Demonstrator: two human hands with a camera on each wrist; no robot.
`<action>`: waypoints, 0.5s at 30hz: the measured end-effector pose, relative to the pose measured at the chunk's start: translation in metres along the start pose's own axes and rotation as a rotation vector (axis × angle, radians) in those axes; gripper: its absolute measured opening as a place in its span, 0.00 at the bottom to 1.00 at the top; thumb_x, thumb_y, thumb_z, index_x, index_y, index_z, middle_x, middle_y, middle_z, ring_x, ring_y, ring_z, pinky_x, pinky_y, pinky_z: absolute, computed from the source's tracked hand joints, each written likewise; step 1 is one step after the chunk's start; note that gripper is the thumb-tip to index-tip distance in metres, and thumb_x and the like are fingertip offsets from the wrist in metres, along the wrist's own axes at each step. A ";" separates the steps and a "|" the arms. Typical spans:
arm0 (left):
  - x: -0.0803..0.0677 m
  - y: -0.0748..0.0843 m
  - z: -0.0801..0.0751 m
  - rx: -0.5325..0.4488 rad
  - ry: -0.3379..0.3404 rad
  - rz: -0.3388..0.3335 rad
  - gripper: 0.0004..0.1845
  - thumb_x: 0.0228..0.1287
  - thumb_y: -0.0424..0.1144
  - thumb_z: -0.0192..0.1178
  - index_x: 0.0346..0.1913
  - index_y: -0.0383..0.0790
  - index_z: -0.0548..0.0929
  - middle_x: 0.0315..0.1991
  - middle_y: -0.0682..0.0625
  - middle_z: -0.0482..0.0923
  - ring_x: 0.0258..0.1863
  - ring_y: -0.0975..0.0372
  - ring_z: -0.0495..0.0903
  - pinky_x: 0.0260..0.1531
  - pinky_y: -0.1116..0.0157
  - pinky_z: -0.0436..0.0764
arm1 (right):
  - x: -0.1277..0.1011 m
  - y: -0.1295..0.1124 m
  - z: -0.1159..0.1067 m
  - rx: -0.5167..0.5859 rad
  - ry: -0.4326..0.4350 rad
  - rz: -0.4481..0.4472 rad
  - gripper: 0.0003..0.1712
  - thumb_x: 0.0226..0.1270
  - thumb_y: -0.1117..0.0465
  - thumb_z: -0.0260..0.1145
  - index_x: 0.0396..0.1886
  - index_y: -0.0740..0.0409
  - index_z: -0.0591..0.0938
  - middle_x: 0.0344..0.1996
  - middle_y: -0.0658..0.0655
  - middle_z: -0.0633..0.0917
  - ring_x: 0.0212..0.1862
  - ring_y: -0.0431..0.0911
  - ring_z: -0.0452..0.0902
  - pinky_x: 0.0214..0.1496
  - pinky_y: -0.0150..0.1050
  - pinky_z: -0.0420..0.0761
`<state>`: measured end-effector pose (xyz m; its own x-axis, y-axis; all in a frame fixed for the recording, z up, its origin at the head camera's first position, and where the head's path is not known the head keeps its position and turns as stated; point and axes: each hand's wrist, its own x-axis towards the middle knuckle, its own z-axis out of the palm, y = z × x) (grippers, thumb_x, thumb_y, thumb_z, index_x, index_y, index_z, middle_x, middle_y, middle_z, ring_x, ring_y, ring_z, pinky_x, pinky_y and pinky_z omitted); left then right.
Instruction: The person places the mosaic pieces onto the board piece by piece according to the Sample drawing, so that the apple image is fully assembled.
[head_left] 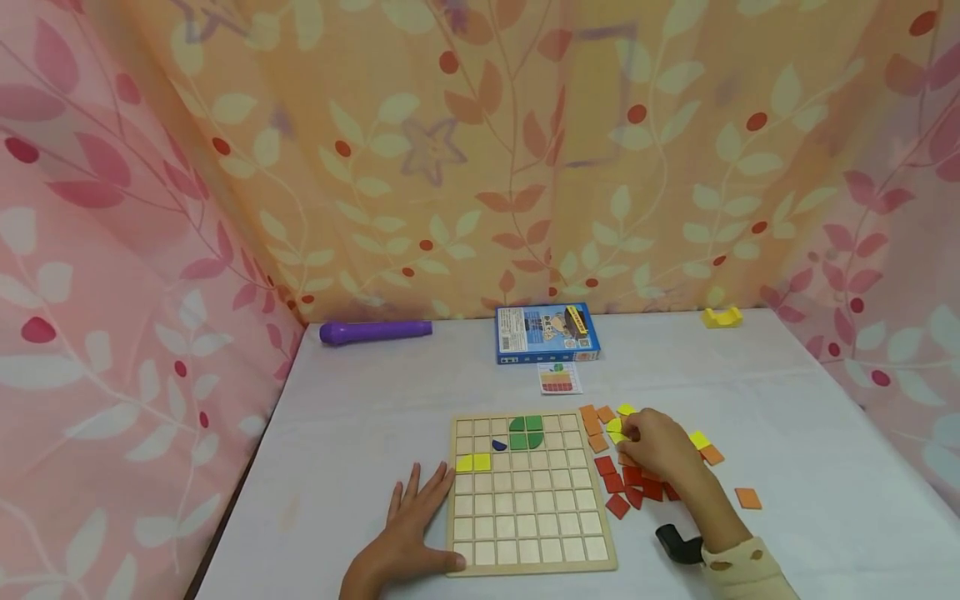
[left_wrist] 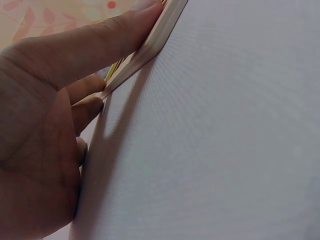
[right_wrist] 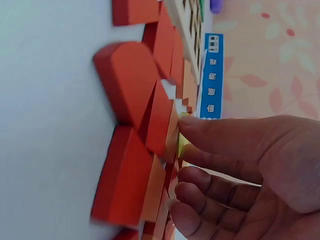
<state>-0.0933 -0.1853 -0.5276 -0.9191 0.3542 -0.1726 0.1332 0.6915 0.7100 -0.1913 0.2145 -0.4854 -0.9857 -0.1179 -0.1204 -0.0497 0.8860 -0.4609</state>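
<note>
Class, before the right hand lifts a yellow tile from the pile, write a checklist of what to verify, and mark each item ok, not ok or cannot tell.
1. Left hand steadies the board, flat against its left edge: ok.
2. Right hand is over the tile pile: ok.
3. Fingers touch a yellow tile: ok.
4. Tile is firmly pinched: cannot tell.
5. Free cells lie beside the yellow tiles on the board: ok.
6. Pattern card is in view: ok.

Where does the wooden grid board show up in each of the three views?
Head: the wooden grid board lies low centre on the table, the left hand flat against its left edge.
Left wrist: only its edge shows, upper left, with fingertips pressed on it.
Right wrist: a thin strip of it at the top, beyond the red tiles.
Shared landmark: the blue box, seen in head and right wrist; not in left wrist.
</note>
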 end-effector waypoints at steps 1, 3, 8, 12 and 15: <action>0.000 0.000 0.000 0.000 -0.002 -0.001 0.65 0.39 0.63 0.78 0.80 0.50 0.55 0.80 0.50 0.46 0.78 0.45 0.26 0.69 0.39 0.25 | 0.001 0.000 0.001 0.007 -0.003 0.005 0.09 0.58 0.61 0.76 0.32 0.60 0.85 0.27 0.54 0.76 0.32 0.48 0.71 0.32 0.42 0.76; -0.001 -0.001 0.001 -0.004 -0.006 0.000 0.65 0.39 0.63 0.78 0.80 0.49 0.55 0.80 0.50 0.46 0.78 0.44 0.26 0.69 0.38 0.25 | 0.002 0.000 0.004 0.014 -0.004 0.016 0.09 0.58 0.60 0.76 0.33 0.60 0.86 0.27 0.54 0.77 0.32 0.48 0.71 0.32 0.42 0.76; -0.001 0.001 0.001 -0.016 -0.007 0.001 0.65 0.39 0.61 0.78 0.80 0.49 0.55 0.80 0.49 0.47 0.78 0.44 0.26 0.69 0.38 0.25 | 0.006 -0.003 0.009 0.025 0.007 0.034 0.10 0.60 0.61 0.75 0.35 0.62 0.86 0.28 0.54 0.78 0.32 0.48 0.72 0.33 0.42 0.78; 0.000 0.002 0.001 -0.005 -0.005 -0.009 0.65 0.39 0.62 0.78 0.80 0.50 0.55 0.80 0.50 0.47 0.78 0.45 0.26 0.69 0.39 0.25 | 0.009 -0.006 0.010 0.039 -0.007 0.051 0.09 0.60 0.63 0.75 0.35 0.62 0.84 0.29 0.54 0.78 0.32 0.48 0.72 0.32 0.41 0.78; 0.000 0.003 0.000 0.010 -0.007 -0.015 0.65 0.39 0.63 0.78 0.80 0.51 0.55 0.80 0.50 0.47 0.78 0.45 0.26 0.69 0.38 0.25 | 0.012 -0.008 0.010 0.027 -0.013 0.040 0.08 0.59 0.65 0.75 0.34 0.61 0.84 0.29 0.54 0.79 0.33 0.48 0.72 0.33 0.42 0.80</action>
<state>-0.0931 -0.1835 -0.5257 -0.9183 0.3482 -0.1883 0.1231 0.7033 0.7002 -0.2012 0.2016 -0.4924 -0.9847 -0.0885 -0.1501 -0.0059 0.8779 -0.4788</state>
